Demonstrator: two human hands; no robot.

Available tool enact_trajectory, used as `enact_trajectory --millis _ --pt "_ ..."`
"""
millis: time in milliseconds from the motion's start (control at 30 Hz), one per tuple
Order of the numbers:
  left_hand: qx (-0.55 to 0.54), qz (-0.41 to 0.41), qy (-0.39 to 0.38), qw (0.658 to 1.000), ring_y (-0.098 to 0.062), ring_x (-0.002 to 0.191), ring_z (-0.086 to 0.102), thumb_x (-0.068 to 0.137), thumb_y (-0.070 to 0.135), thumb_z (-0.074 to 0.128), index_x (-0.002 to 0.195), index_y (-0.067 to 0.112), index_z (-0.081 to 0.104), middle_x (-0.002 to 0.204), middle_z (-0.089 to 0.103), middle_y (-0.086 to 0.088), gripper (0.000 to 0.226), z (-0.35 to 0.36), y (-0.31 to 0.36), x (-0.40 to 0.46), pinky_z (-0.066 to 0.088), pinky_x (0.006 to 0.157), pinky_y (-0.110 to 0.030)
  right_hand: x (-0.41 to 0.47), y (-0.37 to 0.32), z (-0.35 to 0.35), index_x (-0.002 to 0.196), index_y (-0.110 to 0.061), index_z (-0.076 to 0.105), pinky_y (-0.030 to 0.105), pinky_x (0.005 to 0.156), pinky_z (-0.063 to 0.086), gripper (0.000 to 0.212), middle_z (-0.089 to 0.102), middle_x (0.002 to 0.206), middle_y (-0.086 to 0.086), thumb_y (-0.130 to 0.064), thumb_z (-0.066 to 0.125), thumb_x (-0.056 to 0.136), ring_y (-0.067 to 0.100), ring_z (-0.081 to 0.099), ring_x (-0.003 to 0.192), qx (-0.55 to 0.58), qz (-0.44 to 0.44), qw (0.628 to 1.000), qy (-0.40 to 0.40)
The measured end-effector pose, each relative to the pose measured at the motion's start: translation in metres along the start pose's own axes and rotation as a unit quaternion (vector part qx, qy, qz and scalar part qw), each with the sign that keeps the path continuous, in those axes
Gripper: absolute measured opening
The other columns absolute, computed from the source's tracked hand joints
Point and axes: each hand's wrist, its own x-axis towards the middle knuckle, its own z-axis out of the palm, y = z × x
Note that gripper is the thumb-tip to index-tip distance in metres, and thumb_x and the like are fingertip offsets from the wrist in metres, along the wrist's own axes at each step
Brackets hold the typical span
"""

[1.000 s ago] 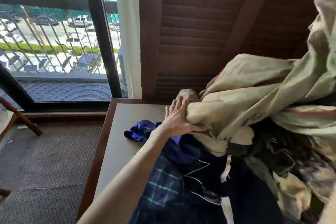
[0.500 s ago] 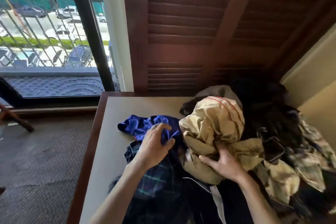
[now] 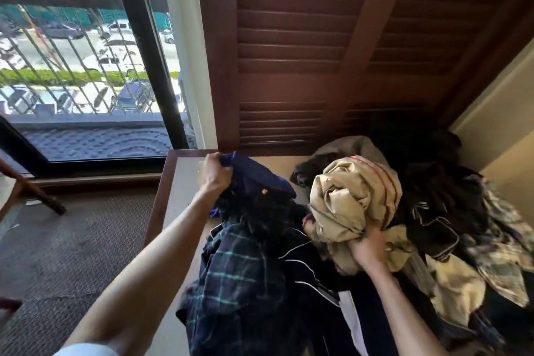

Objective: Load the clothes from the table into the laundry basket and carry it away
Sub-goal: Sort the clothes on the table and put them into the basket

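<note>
A heap of clothes covers the right part of the table (image 3: 185,182). My left hand (image 3: 215,173) is closed on a blue garment (image 3: 254,175) at the heap's left edge and holds it lifted off the tabletop. Under it lies a dark plaid shirt (image 3: 234,274). My right hand (image 3: 367,246) grips the underside of a bunched beige cloth with red stripes (image 3: 355,196) in the middle of the heap. Dark garments (image 3: 433,188) and a pale plaid one (image 3: 502,243) lie further right. No laundry basket is in view.
A brown louvered wall (image 3: 303,52) stands behind the table, a beige wall (image 3: 508,124) to the right. A glass door (image 3: 81,66) with a balcony railing is at the left. Carpeted floor (image 3: 72,240) and a wooden chair leg (image 3: 31,193) lie left of the table.
The beige cloth came down from up in the air onto the heap. My left hand moved from the blue garment's top to grip and lift it. My right hand closed under the beige cloth.
</note>
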Motion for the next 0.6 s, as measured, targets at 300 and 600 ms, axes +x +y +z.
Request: enact_trajectory --millis 300,600 --pt "0.177 0.015 -0.115 0.977 -0.044 0.141 0.036 0.09 0.059 0.06 0.159 0.028 0.011 0.159 0.027 -0.02 0.09 -0.007 -0.022 -0.038 0.034 0.114 -0.054 -0.006 -0.049 -0.031 0.138 -0.013 0.053 0.049 0.072 0.058 0.077 0.07 0.099 0.024 -0.011 0.082 0.066 0.047 0.068 0.086 -0.164 -0.02 0.982 0.092" --pt "0.213 0.283 -0.286 0.89 -0.022 0.156 -0.009 0.1 0.06 0.037 0.162 0.029 0.006 0.17 -0.001 0.0 0.075 0.128 0.016 -0.161 -0.003 0.126 -0.046 -0.054 -0.027 -0.008 0.133 -0.019 0.059 0.032 0.103 0.046 0.062 0.061 0.129 0.005 -0.044 0.075 0.079 0.024 0.057 0.124 -0.115 -0.001 0.975 -0.189"
